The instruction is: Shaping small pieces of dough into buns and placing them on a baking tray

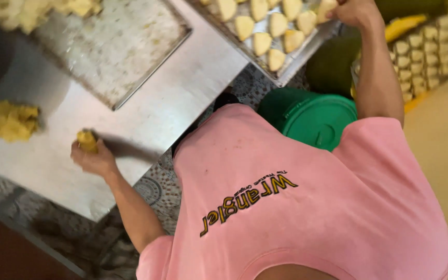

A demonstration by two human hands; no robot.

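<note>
Looking down past a pink cotton T-shirt (307, 207), the view takes in both bare arms spread wide. The left hand (93, 158) rests on the near part of a brushed steel table (182, 93), its fingers wrapped round a small yellow lump (86, 141). A dark blurred streak (128, 149) runs from that fist across the steel; what it is cannot be told. Left of the hand lies a loose heap of yellow pieces (9, 120). A round green plastic lid (312, 116) sits below the table edge, beside the shirt. Farther off lies a flat metal tray dusted white (115, 46). Beyond it, a second metal tray (286, 67) carries rows of pale wedge-shaped pieces (262, 42). The right hand (356, 11) hovers at its far corner, fingers curled against one pale wedge; whether it grips is unclear.
</note>
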